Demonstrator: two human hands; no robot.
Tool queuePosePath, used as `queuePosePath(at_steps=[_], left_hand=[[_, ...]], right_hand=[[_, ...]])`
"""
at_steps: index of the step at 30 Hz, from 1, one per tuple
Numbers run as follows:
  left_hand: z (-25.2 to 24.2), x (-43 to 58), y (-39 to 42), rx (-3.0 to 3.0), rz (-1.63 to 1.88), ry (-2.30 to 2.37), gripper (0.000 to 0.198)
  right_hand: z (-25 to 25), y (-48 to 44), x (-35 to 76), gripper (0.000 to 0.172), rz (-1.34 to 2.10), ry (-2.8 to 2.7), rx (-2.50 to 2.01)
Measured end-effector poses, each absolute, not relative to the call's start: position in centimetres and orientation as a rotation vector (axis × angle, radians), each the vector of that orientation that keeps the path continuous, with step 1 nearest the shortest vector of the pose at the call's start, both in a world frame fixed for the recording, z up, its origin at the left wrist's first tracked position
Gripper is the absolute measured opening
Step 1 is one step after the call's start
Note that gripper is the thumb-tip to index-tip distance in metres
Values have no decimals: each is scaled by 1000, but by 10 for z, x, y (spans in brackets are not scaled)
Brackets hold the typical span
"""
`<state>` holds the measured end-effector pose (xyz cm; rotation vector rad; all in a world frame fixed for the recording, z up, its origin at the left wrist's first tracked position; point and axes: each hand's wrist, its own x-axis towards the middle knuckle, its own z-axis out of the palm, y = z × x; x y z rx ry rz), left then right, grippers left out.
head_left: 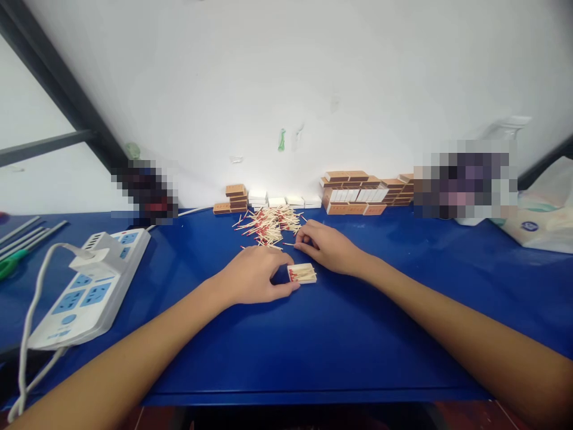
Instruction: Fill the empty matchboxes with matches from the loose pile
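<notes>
Thumb and index finger of my left hand grip the left end of a small white matchbox tray, which lies on the blue table and holds several matches, their red heads toward my left hand. Just beyond it, my right hand pinches a single match between thumb and fingertips, its far end pointing left. A loose heap of red-headed matches spreads over the table in front of both hands.
White trays line the wall behind the heap. Brown matchboxes stand stacked at left and right. A white power strip with a plugged-in cable lies at left, near green-handled scissors. A plastic packet sits at right.
</notes>
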<state>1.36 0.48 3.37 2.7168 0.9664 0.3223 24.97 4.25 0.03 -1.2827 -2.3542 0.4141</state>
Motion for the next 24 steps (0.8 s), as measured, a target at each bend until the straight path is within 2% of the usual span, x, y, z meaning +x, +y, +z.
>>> queuePosePath(at_steps=[12,17,24], left_hand=[[29,8,13,2739,361,1064,31],[29,9,12,2765,326,1062,31],[31,9,12,2760,307,1068,30]], right_hand=[[32,15,259,19,691,-2510,-1173],[33,10,256,16,725,-2523,-1154],[30,17,252,25,817,-2448,-1106]])
